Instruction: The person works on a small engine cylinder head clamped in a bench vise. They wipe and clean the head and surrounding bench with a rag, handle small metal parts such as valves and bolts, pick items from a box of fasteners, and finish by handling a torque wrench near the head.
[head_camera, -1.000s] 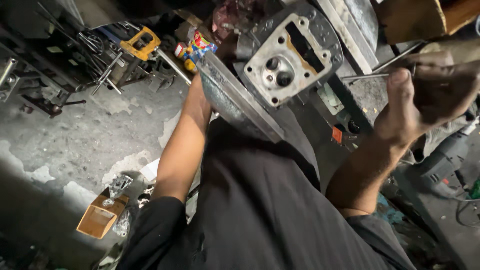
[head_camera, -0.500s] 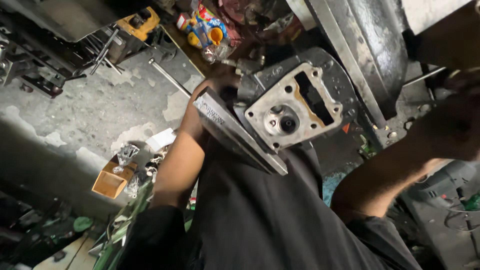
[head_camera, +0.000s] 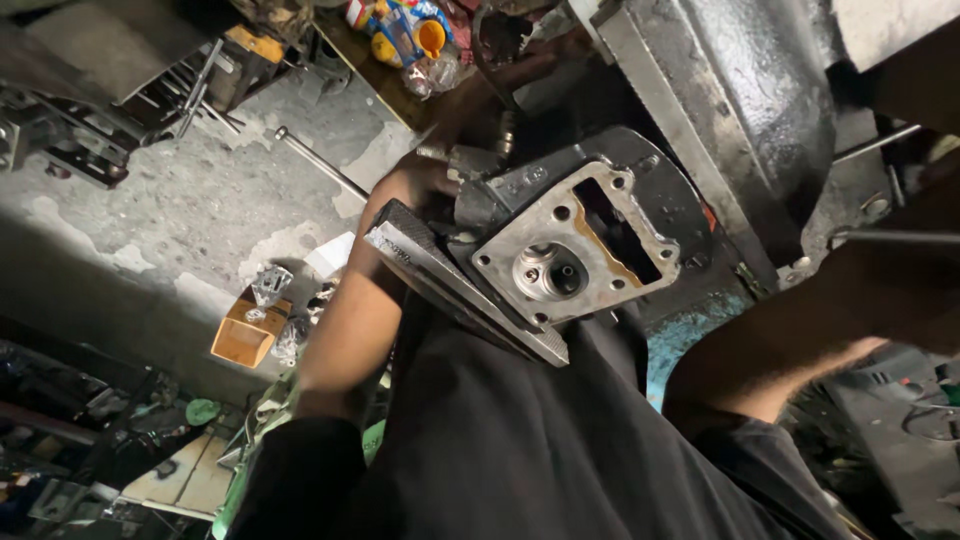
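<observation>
Left hand (head_camera: 420, 185), forearm bent up from a dark sleeve, grips the far side of a grey metal cylinder head (head_camera: 570, 255) — fingers wrapped behind it, mostly hidden. A finned edge sits just below the wrist. Right forearm (head_camera: 800, 340) stretches out to the other side — its hand out of view, grip impossible to judge.

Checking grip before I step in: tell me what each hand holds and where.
The left hand grips the metal cylinder head at its far upper-left edge, behind the gasket face. The right hand is outside the picture, so its hold cannot be told.
</observation>
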